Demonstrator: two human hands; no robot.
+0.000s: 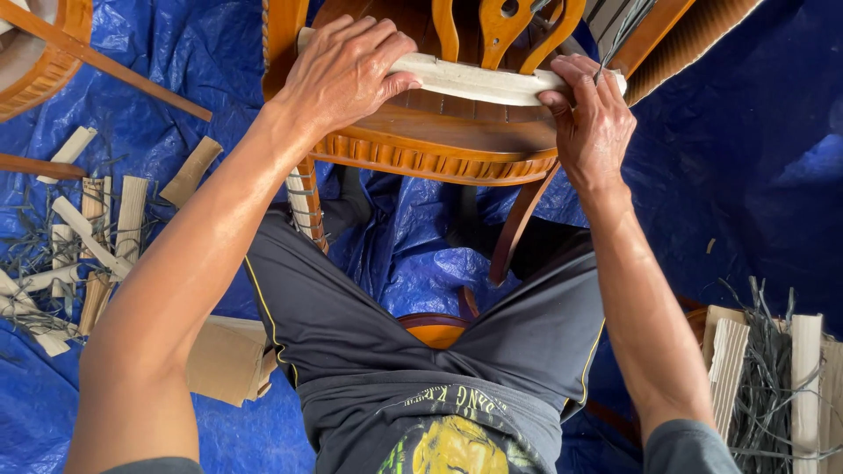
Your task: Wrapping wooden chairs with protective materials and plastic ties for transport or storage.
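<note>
While my left hand (pixel 344 72) presses the white foam strip (pixel 479 81) at twelve o'clock on the wooden chair (pixel 421 145), my right hand (pixel 593 118) pinches its end, likely wrapping; next needs steady tension.

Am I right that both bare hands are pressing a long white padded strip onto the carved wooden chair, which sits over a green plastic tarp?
Not quite. The head view shows the left hand and right hand on the long white padded strip against the carved wooden chair, but the plastic tarp is blue, not green.

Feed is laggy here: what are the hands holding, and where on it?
Both hold a pale strip against the chair: left hand near one end, right hand near the other.
</note>
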